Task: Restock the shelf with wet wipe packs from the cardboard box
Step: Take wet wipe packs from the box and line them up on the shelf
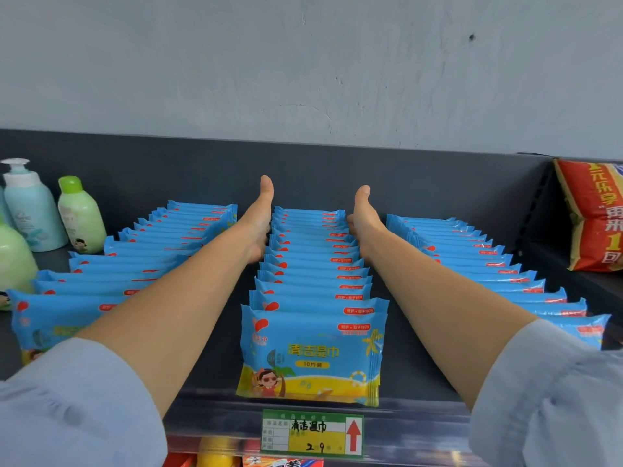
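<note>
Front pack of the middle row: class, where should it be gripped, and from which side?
Probably pinch the front pack by its top sealed edge, coming from above and in front. It stands upright at the shelf lip, face outward, with that edge free, while the next packs press close behind it.

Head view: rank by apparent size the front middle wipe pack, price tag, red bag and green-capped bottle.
1. front middle pack, nearest the camera.
2. red bag and price tag: too close to rank, and the frame edge cuts off the bag.
3. green-capped bottle.
</note>
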A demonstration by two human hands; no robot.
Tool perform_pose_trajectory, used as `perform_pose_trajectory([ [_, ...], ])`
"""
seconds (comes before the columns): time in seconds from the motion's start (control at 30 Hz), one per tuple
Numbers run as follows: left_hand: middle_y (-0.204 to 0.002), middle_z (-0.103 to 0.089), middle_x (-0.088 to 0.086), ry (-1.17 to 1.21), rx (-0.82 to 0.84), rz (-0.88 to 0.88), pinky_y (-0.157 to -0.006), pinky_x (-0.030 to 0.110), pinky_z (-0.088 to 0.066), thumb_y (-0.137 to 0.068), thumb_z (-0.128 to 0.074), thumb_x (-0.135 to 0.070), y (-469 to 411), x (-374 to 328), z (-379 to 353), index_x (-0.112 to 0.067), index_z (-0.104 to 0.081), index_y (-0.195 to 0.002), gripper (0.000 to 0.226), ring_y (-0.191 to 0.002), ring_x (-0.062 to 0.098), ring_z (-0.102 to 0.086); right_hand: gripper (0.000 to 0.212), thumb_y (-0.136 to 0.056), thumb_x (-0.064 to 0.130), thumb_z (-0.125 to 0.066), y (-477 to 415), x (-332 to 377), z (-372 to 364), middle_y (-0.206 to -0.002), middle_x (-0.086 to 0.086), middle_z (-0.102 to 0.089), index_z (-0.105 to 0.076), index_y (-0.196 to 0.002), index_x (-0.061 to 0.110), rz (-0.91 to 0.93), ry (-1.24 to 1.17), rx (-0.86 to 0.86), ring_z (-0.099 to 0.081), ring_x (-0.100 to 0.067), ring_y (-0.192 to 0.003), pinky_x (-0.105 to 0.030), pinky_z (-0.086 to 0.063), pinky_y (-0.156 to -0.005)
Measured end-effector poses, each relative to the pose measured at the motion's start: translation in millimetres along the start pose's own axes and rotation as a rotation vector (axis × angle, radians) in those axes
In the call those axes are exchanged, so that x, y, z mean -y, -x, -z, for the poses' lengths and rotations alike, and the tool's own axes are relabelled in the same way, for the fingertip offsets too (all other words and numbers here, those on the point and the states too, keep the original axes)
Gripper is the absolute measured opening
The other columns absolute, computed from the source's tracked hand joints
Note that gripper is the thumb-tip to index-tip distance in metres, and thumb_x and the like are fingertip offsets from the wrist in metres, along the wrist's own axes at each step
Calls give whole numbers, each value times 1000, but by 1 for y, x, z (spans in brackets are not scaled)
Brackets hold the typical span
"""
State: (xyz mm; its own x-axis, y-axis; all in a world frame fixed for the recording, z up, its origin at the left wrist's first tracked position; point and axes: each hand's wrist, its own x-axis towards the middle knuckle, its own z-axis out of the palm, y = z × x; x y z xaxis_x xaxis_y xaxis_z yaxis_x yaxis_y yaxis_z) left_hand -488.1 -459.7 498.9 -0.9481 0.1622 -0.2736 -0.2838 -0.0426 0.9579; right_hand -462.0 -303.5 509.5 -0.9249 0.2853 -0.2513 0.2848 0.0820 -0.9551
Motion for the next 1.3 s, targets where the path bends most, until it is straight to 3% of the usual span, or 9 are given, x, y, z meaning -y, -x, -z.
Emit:
perform_pose_trajectory([
  [0.1, -100, -69, 11, -1, 42, 19, -79, 40, -54, -81, -24, -80, 0, 0, -3, -7, -53, -78, 80, -90, 28, -67, 71, -99, 58, -12, 0, 3, -4, -139, -5, -53, -46, -136, 8, 11, 32, -3, -56, -15, -120, -20, -39, -78],
  [0.3, -68, -72, 8, -16, 19, -20, -75, 40, -53, -85, -25, -76, 0, 1, 0, -10, -51, -76, 72, -83, 27, -67, 69, -100, 58, -13, 1, 4, -4, -140, -5, -51, -44, -137, 8, 10, 46, -4, -54, -16, -122, -20, -36, -78],
  [0.5, -84, -66, 7, -51, -40, -33, -71, 36, -54, -86, -23, -76, -3, 0, -3, -12, -49, -76, 70, -81, 24, -66, 74, -96, 65, -16, 2, 6, -2, -135, -5, -55, -44, -136, 10, 0, -16, 35, -61, -13, -90, -21, -43, -78],
  [0.73, -90, -72, 10, -79, 3, -4, -74, 38, -55, -82, -22, -80, -14, 2, 2, -10, -55, -83, 78, -89, 27, -69, 70, -98, 60, -14, -4, 6, -5, -135, -4, -56, -45, -135, 10, 22, 41, 43, -61, -15, -111, -16, -42, -74],
  [0.9, -82, -73, 4, -167, -9, -79, -79, 34, -50, -86, -23, -76, 0, -3, -2, -25, -54, -94, 61, -79, 17, -68, 68, -98, 61, -14, 3, 8, -2, -83, 1, -59, -45, -132, 11, 73, 154, 27, -55, -8, -65, -17, -42, -57],
  [1.0, -153, -30, 3, -377, 55, -159, -116, 40, -19, -79, -32, -80, 26, -13, -1, -18, -28, -148, 93, -142, 19, -27, 66, -100, 57, -17, 18, 16, 6, -106, -4, -58, -32, -145, 12, 140, 266, 53, -57, -16, -94, -28, -44, -82],
  [1.07, -156, -25, -6, -546, 205, -242, -120, 39, -8, -74, -41, -76, 46, -18, 5, -21, -29, -148, 92, -145, 11, -15, 61, -101, 52, -27, 33, 21, 13, -144, -7, -44, -30, -148, 14, 248, 348, 92, -43, -25, -130, -39, -32, -108],
  [1.17, -129, -49, -27, -909, 464, -293, -109, 18, -28, -80, -61, -58, 81, -25, 16, -34, -46, -132, 60, -121, -12, -44, 43, -100, 42, -41, 62, 19, 29, -141, -1, -50, -51, -134, 18, 435, 566, 309, -48, -16, -125, -41, -32, -113],
  [1.3, -149, -22, -26, -1472, 522, -331, -114, 22, -21, -54, -84, -56, 112, -15, 16, -35, -15, -151, 121, -137, -4, -21, 48, -95, 48, -47, 119, 4, 43, -142, 16, -45, -45, -139, 29, 572, 962, 635, -42, -3, -128, -21, -30, -108],
])
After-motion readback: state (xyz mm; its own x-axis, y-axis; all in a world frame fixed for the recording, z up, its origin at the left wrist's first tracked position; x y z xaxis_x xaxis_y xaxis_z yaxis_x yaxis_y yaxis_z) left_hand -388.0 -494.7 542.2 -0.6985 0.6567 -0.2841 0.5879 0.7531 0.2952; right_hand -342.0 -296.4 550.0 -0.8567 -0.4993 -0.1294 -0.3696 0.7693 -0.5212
